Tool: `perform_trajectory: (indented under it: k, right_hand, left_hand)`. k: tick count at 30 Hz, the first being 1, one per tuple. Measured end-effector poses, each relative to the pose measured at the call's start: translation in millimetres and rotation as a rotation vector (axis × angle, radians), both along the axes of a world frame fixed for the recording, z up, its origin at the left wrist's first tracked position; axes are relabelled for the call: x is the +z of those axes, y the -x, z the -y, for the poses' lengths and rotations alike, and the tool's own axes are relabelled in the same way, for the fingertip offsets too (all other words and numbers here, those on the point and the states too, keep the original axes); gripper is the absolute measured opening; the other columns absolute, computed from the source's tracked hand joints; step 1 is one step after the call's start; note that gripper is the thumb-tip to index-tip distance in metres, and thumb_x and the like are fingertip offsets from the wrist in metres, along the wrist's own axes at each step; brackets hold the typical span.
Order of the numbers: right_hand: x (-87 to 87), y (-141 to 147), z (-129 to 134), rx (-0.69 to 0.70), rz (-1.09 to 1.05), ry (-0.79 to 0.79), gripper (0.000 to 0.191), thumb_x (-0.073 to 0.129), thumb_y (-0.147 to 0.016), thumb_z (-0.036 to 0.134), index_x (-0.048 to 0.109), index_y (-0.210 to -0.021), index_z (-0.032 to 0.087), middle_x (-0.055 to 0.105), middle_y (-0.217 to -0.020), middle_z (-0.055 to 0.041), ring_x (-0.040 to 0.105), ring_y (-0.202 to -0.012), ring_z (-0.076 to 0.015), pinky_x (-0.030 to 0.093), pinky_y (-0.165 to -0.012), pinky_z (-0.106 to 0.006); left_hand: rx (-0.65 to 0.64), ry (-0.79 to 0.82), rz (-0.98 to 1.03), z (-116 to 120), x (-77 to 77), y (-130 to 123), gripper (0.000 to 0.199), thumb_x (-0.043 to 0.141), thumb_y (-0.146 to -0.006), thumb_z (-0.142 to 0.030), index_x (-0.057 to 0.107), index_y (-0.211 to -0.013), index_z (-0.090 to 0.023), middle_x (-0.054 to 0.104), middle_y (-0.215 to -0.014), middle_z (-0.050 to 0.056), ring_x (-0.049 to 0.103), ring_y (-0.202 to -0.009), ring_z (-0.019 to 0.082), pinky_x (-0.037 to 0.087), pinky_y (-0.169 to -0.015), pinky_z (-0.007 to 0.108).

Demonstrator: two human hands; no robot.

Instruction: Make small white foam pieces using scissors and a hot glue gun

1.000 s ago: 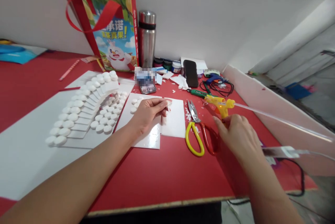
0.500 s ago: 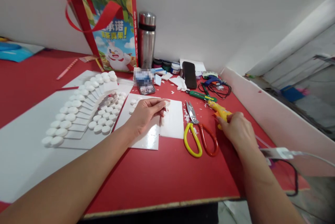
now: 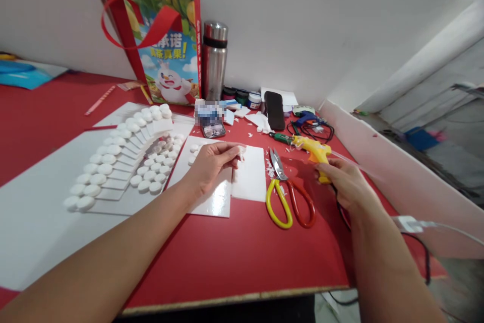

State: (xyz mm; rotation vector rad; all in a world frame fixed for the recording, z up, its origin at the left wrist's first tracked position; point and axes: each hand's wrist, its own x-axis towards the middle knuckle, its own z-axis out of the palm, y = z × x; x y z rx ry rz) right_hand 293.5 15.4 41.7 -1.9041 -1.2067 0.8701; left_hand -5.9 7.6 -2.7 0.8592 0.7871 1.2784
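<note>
My right hand (image 3: 342, 179) is closed around the handle of a yellow hot glue gun (image 3: 312, 149), whose nozzle points left; a clear glue stick (image 3: 346, 160) sticks out of its back. Over the white boards, my left hand (image 3: 215, 164) pinches a small white piece (image 3: 241, 151), mostly covered by the fingers. Beneath that hand lie a glossy white board (image 3: 212, 204) and a smaller white card (image 3: 249, 177). Between the hands rest scissors (image 3: 282, 182) with one yellow and one red handle. Behind the glue gun's nozzle is a green-handled tool (image 3: 282, 137).
On the left, rows of white discs (image 3: 106, 167) line a fan of white strips on a large board (image 3: 38, 197). A printed bag (image 3: 170, 56), a steel flask (image 3: 215, 63), paint jars (image 3: 242, 97) and a phone (image 3: 274, 110) stand or lie at the back. White scraps surround the scissors' blades.
My right hand has lifted the yellow glue gun off the table and turned it, so its nozzle now points left over the green tool. My left hand has stayed in place.
</note>
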Motion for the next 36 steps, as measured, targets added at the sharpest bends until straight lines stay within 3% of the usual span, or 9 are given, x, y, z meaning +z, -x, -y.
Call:
perform_trajectory:
  k: [5, 9, 15, 21, 23, 27, 31, 33, 36]
  right_hand:
    - [12.3, 24, 1, 0.017, -0.515, -0.011, 0.019, 0.083, -0.062, 0.017, 0.066, -0.071, 0.017, 0.067, -0.066, -0.0014, 0.06, -0.056, -0.0087, 0.051, -0.049, -0.014]
    - [20.2, 38, 2, 0.148, -0.635, 0.031, 0.03, 0.09, -0.059, 0.017, 0.069, -0.08, 0.018, 0.072, -0.072, -0.0029, 0.069, -0.062, -0.0131, 0.06, -0.059, -0.019]
    - [24.0, 55, -2, 0.212, -0.823, 0.017, 0.033, 0.093, -0.063, 0.02, 0.064, -0.08, 0.021, 0.066, -0.069, 0.0013, 0.065, -0.063, -0.0137, 0.06, -0.058, -0.024]
    - [24.5, 80, -6, 0.29, -1.112, 0.189, 0.027, 0.087, -0.067, 0.013, 0.069, -0.086, 0.016, 0.059, -0.072, 0.0029, 0.052, -0.059, -0.0053, 0.053, -0.056, -0.015]
    - [25.8, 87, -2, 0.287, -1.108, 0.186, 0.023, 0.086, -0.071, 0.015, 0.07, -0.087, 0.015, 0.058, -0.073, 0.0026, 0.053, -0.06, -0.0056, 0.054, -0.056, -0.015]
    - [35.5, 95, 13, 0.338, -0.943, 0.03, 0.022, 0.084, -0.079, 0.022, 0.073, -0.099, 0.021, 0.066, -0.08, -0.0011, 0.062, -0.069, -0.0136, 0.059, -0.06, -0.025]
    - [41.1, 101, 23, 0.412, -1.03, -0.043, 0.021, 0.088, -0.077, 0.021, 0.075, -0.093, 0.021, 0.065, -0.082, 0.0007, 0.055, -0.064, -0.0084, 0.054, -0.056, -0.019]
    - [32.9, 105, 24, 0.437, -1.053, -0.071, 0.018, 0.087, -0.079, 0.024, 0.076, -0.093, 0.02, 0.065, -0.083, 0.0009, 0.053, -0.062, -0.0069, 0.051, -0.056, -0.019]
    - [9.0, 105, 23, 0.485, -0.921, -0.125, 0.02, 0.084, -0.084, 0.036, 0.076, -0.086, 0.018, 0.067, -0.08, -0.0012, 0.062, -0.063, -0.01, 0.052, -0.058, -0.022]
  left_hand:
    - [0.033, 0.011, 0.003, 0, 2.3, 2, 0.016, 0.082, -0.078, -0.024, 0.081, -0.087, -0.011, 0.069, -0.073, 0.003, 0.06, -0.061, 0.01, 0.054, -0.062, 0.024]
    - [0.044, 0.023, 0.031, 0, 3.7, 1, 0.014, 0.081, -0.078, -0.022, 0.081, -0.087, -0.011, 0.067, -0.07, 0.003, 0.059, -0.059, 0.011, 0.053, -0.057, 0.024]
    - [0.054, 0.012, 0.034, -4, 2.6, 3, 0.018, 0.083, -0.076, -0.024, 0.081, -0.089, -0.011, 0.069, -0.073, 0.004, 0.06, -0.061, 0.011, 0.053, -0.06, 0.025]
    - [0.113, 0.029, 0.011, -5, 2.7, 4, 0.017, 0.083, -0.075, -0.024, 0.081, -0.086, -0.012, 0.069, -0.072, 0.003, 0.06, -0.063, 0.009, 0.052, -0.067, 0.024]
    - [0.142, 0.017, -0.015, -5, 3.4, 3, 0.017, 0.083, -0.076, -0.024, 0.081, -0.087, -0.012, 0.069, -0.072, 0.002, 0.06, -0.063, 0.01, 0.051, -0.067, 0.023]
    - [0.156, 0.005, 0.005, -4, 5.5, 3, 0.016, 0.083, -0.076, -0.024, 0.081, -0.087, -0.013, 0.07, -0.073, 0.003, 0.059, -0.065, 0.009, 0.051, -0.069, 0.023]
    - [0.137, 0.03, 0.044, -5, 6.7, 4, 0.015, 0.083, -0.074, -0.023, 0.081, -0.085, -0.013, 0.068, -0.075, 0.003, 0.058, -0.065, 0.009, 0.05, -0.069, 0.021]
    - [0.148, 0.032, 0.027, -5, 6.6, 5, 0.014, 0.082, -0.074, -0.023, 0.081, -0.084, -0.013, 0.067, -0.073, 0.003, 0.057, -0.065, 0.009, 0.05, -0.068, 0.022]
    - [0.197, 0.025, -0.037, -5, 4.9, 5, 0.012, 0.079, -0.077, -0.024, 0.08, -0.083, -0.014, 0.065, -0.07, 0.003, 0.055, -0.064, 0.01, 0.048, -0.064, 0.023]
